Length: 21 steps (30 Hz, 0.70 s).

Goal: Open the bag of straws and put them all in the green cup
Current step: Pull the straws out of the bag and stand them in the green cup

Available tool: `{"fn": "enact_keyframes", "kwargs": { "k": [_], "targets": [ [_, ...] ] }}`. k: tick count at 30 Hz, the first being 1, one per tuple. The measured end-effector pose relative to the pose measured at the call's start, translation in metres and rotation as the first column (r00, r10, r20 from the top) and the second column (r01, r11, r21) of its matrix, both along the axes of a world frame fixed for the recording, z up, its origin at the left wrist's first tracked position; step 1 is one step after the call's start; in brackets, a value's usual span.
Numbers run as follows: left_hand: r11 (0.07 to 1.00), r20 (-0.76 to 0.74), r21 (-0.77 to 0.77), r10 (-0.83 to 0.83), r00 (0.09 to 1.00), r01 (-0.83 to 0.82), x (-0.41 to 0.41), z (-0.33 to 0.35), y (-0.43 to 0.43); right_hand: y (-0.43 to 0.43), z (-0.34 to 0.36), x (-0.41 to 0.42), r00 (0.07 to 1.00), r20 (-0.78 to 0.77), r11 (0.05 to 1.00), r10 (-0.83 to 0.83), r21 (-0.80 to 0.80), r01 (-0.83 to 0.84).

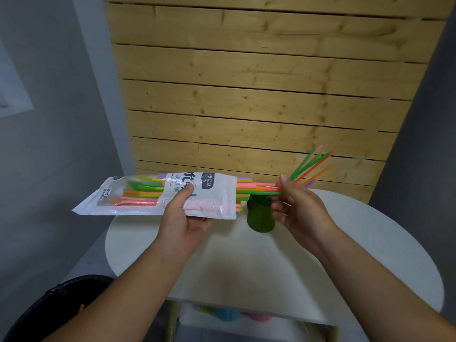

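My left hand (183,215) holds a clear and white plastic bag of straws (138,196) level above the table, its open end facing right. Coloured straws (251,187) stick out of that open end. The fingers of my right hand (299,208) pinch the ends of a few of these straws just above the green cup (260,218). The cup stands upright on the white round table (246,262), and several green, orange and pink straws (312,166) lean out of it to the upper right, partly hidden behind my right hand.
A wall of wooden slats (259,95) rises right behind the table. A dark round bin (56,309) sits at the lower left on the floor. Below the table's front edge lies a white shelf with blurred coloured objects (232,314).
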<state>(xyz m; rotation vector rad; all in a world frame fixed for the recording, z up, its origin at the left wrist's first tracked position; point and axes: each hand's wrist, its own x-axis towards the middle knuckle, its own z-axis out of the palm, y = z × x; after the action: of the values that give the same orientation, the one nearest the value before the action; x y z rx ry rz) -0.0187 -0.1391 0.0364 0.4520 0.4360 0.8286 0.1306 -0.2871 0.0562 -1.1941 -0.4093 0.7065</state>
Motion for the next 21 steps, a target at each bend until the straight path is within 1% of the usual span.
{"fn": "enact_keyframes", "kwargs": {
  "k": [4,6,8,11,13,16,18,19,21],
  "targets": [
    [1.0,-0.003,-0.009,0.006,1.0,-0.006,-0.001,0.002,-0.002,0.01,-0.011,-0.016,0.995,-0.01,0.992,0.101,-0.068,-0.102],
    [1.0,-0.005,-0.018,0.0,1.0,0.0,-0.001,0.002,-0.004,0.018,-0.016,-0.022,0.996,-0.024,0.993,0.088,-0.072,-0.09],
    [1.0,-0.008,-0.011,-0.011,1.0,0.011,0.0,0.001,-0.006,0.026,-0.017,-0.027,0.998,-0.063,1.0,0.023,-0.017,-0.024],
    [1.0,-0.011,-0.001,-0.015,1.0,0.015,0.001,-0.002,-0.007,0.033,-0.011,-0.028,0.985,-0.167,0.991,-0.051,0.115,0.071],
    [1.0,-0.009,-0.012,-0.015,1.0,0.015,0.002,-0.004,-0.006,0.035,-0.007,-0.027,0.965,-0.259,0.98,-0.038,0.179,0.087],
    [0.999,0.001,-0.03,-0.013,1.0,0.013,0.001,-0.005,-0.003,0.034,-0.001,-0.026,0.931,-0.365,0.974,-0.006,0.21,0.088],
    [0.999,0.008,-0.039,-0.006,1.0,0.006,0.001,-0.006,0.0,0.032,0.002,-0.024,0.935,-0.353,0.973,-0.026,0.208,0.105],
    [0.999,0.01,-0.044,0.002,1.0,-0.002,0.001,-0.007,0.0,0.031,0.003,-0.022,0.948,-0.312,0.973,-0.06,0.195,0.125],
    [0.998,0.011,-0.058,0.019,1.0,-0.018,0.001,-0.007,0.002,0.028,0.006,-0.019,0.971,-0.178,0.971,-0.159,0.15,0.186]
  ]
}}
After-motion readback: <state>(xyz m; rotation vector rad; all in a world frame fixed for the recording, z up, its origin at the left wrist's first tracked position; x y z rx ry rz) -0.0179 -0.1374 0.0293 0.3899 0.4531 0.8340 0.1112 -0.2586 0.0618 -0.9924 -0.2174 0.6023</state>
